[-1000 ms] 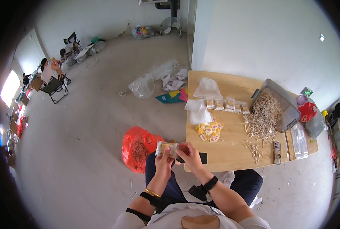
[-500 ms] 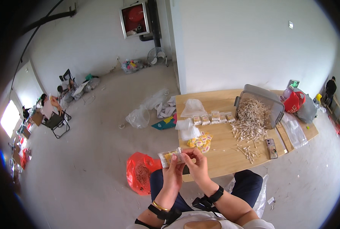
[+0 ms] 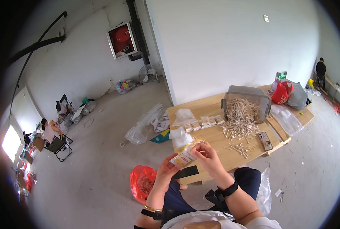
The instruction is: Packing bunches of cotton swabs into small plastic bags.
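Observation:
A small clear packet of cotton swabs (image 3: 182, 158) with a white and yellow label is held above the near left table edge. My left hand (image 3: 165, 172) grips its lower left end. At the upper right end, the fingertips of my right hand (image 3: 207, 155) pinch the plastic. Just beyond lie yellow and white label cards (image 3: 196, 142), partly hidden by the packet and right hand. Several filled swab packets (image 3: 205, 121) form a row farther back. Loose cotton swabs (image 3: 241, 112) spill from a tipped grey plastic bin (image 3: 264, 101) onto the wooden table (image 3: 219, 142).
A phone (image 3: 265, 141) lies right of a few scattered swabs (image 3: 240, 149). Clear plastic bags (image 3: 180, 136) rest on the table's left side. A red bag with swabs (image 3: 142, 185) stands on the floor by my left leg. Other people (image 3: 52, 131) sit far left.
The packet has turned so its label face shows, where swab ends showed before. Both hands have shifted slightly, and the whole view has tilted.

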`<move>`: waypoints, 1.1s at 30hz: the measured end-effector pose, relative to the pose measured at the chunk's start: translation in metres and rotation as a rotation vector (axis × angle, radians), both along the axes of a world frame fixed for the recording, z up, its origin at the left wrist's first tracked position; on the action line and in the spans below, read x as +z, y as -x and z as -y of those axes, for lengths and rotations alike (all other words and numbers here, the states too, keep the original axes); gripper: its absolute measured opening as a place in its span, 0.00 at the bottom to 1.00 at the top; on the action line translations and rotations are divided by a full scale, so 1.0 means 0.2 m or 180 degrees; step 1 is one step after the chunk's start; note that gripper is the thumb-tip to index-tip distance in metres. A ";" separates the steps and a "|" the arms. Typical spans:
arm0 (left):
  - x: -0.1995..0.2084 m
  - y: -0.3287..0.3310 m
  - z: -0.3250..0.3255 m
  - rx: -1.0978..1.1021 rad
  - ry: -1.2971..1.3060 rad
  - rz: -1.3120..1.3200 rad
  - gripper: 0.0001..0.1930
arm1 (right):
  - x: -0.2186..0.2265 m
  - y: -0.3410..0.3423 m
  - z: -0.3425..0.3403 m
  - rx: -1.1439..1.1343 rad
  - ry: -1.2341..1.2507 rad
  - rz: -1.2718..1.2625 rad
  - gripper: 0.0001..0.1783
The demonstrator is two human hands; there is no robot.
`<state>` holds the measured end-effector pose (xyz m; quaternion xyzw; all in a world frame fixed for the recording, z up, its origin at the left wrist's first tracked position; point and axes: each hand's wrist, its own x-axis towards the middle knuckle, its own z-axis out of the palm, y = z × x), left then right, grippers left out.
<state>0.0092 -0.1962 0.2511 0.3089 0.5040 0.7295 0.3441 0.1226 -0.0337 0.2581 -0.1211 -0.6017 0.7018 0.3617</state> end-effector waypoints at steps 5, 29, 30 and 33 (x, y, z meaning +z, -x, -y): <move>0.01 -0.02 -0.04 -0.0122 0.0300 -0.0971 0.20 | 0.05 -0.11 0.01 0.0202 -0.1146 0.0310 0.09; 0.04 -0.26 -0.11 -0.0239 -0.0252 -0.1102 0.12 | 0.18 -0.45 0.07 -0.0588 -0.3117 0.0146 0.15; 0.06 -0.27 -0.10 -0.0238 -0.0184 -0.1103 0.12 | 0.18 -0.46 0.07 -0.0596 -0.3114 0.0147 0.15; 0.04 -0.26 -0.10 -0.0243 -0.0148 -0.1090 0.12 | 0.20 -0.46 0.09 -0.0654 -0.3012 -0.0052 0.14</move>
